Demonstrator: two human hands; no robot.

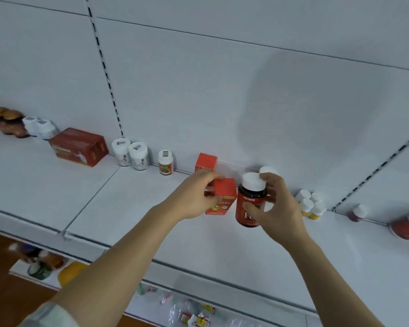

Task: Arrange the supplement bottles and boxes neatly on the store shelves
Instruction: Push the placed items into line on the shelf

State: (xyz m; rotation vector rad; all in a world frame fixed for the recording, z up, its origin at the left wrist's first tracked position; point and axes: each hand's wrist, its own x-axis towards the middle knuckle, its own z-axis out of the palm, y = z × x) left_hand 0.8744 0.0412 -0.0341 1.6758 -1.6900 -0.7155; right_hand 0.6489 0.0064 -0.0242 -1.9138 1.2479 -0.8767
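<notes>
My left hand (194,197) grips a small red box (222,197) above the white shelf (132,208), near its middle. Right beside it, my right hand (276,206) holds a dark red bottle with a white cap (248,204), thumb on its label. A second white cap (268,170) shows just behind that bottle. Another red box (206,162) stands at the back wall behind the held box.
Along the back stand an orange-label bottle (165,162), two white jars (130,153), a large red carton (79,146), more jars far left, several small yellow bottles (311,204) and red bottles (359,212) at right. A lower shelf (45,267) holds mixed goods.
</notes>
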